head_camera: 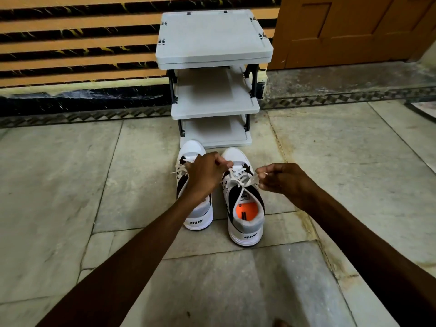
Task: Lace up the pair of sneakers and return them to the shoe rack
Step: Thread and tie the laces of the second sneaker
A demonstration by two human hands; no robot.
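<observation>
Two white, black and grey sneakers stand side by side on the floor, toes toward the rack. The right sneaker [245, 215] shows an orange insole. Its white lace [243, 178] is stretched between my hands. My left hand [207, 173] pinches one lace end above the shoe's toe side. My right hand [280, 178] pinches the other end to the right of the shoe. The left sneaker [195, 149] is partly hidden under my left wrist, with loose lace ends lying across it. The grey shoe rack [214, 107] stands just behind the sneakers with bare shelves.
The rack backs onto an orange and black striped wall [77, 43]. A brown wooden door [354, 29] is at the upper right. Pale stone floor tiles [59, 185] spread to both sides of the shoes.
</observation>
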